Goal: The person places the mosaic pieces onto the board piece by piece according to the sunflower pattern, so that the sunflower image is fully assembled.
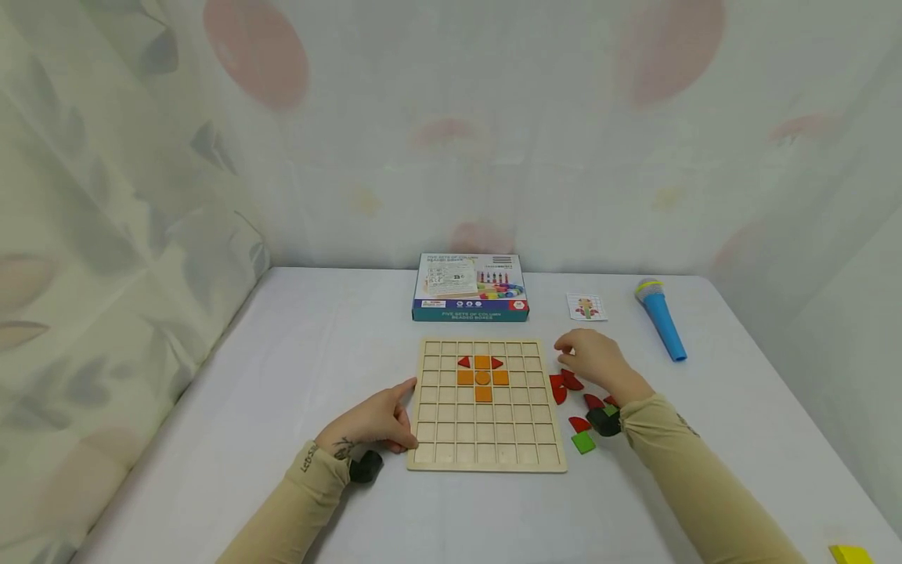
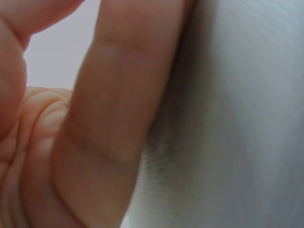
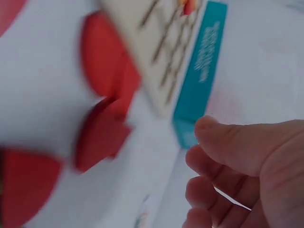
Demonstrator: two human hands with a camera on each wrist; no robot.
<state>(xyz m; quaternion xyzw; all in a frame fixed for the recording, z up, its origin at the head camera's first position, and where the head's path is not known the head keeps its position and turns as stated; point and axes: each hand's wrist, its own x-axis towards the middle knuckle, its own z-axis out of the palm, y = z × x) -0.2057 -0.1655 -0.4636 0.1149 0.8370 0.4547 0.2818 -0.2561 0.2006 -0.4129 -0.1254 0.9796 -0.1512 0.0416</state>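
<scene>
A wooden grid board (image 1: 465, 433) lies in the middle of the table. On it, orange squares (image 1: 482, 395) form a cross around an orange round piece (image 1: 482, 377), with two small red triangles (image 1: 463, 362) near the top. My left hand (image 1: 373, 419) touches the board's left edge with spread thumb and forefinger; its fingers fill much of the left wrist view. Just right of the board, my right hand (image 1: 592, 359) hovers by the loose red pieces (image 1: 559, 389). In the right wrist view, its thumb and fingers (image 3: 232, 142) are loosely bent with nothing between them.
Behind the board stands a game box (image 1: 470, 313). To its right lie a small picture card (image 1: 586, 307) and a blue toy microphone (image 1: 664, 323). A green square (image 1: 583, 442) lies near more red pieces. Something yellow (image 1: 850, 554) shows at the lower right corner.
</scene>
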